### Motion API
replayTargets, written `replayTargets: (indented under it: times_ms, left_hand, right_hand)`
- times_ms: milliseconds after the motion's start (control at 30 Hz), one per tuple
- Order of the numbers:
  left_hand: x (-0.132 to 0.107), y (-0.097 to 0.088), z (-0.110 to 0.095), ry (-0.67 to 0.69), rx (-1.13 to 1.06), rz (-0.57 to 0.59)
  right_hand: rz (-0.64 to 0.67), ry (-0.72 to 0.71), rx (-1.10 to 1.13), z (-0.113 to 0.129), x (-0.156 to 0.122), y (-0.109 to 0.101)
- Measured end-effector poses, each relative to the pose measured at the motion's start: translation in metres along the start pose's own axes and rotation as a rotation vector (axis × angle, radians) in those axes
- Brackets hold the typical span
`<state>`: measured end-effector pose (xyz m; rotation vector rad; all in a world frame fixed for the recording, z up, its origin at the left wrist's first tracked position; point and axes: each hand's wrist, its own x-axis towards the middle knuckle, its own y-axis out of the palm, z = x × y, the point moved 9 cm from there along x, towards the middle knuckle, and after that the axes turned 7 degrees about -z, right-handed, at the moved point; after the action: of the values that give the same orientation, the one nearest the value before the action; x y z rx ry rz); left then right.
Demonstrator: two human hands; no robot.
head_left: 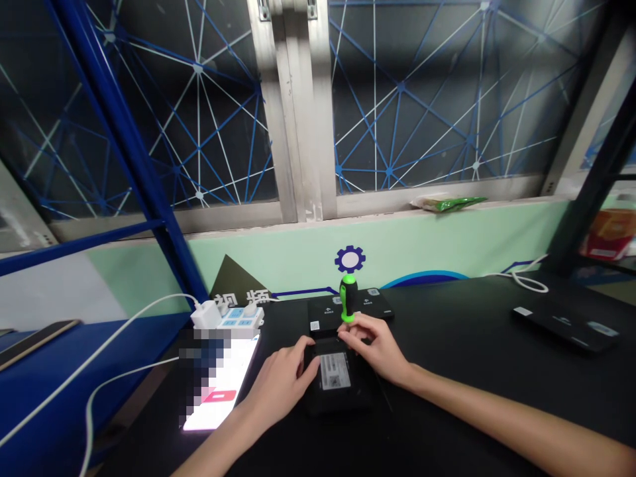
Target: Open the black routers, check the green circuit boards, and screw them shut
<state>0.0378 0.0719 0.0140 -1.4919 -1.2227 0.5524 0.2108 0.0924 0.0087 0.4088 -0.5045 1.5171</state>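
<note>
Labelled device (342, 401) lies between the hands. Right hand (377, 346) pinches the upright screwdriver (349, 297) low, over the far end; left hand (283, 376) touches the left edge, grip indeterminable. Screwdriver work appears underway; amounts completed and remaining cannot be determined.

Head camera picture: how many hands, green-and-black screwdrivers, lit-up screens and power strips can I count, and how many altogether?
Hands: 2, the left hand and right hand
Screwdriver: 1
Lit-up screen: 1
Power strip: 1
Total: 5
</note>
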Motion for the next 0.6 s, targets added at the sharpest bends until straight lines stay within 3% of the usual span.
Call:
replayTargets:
  times_ms: [200,600]
  left_hand:
    - [0.000,-0.002,-0.002,0.005,0.002,0.021]
    - [0.000,0.002,0.002,0.006,-0.018,0.024]
  right_hand:
    - [-0.054,0.155,0.194,-0.019,0.001,-0.002]
    - [0.074,0.048,0.052,-0.001,-0.002,0.006]
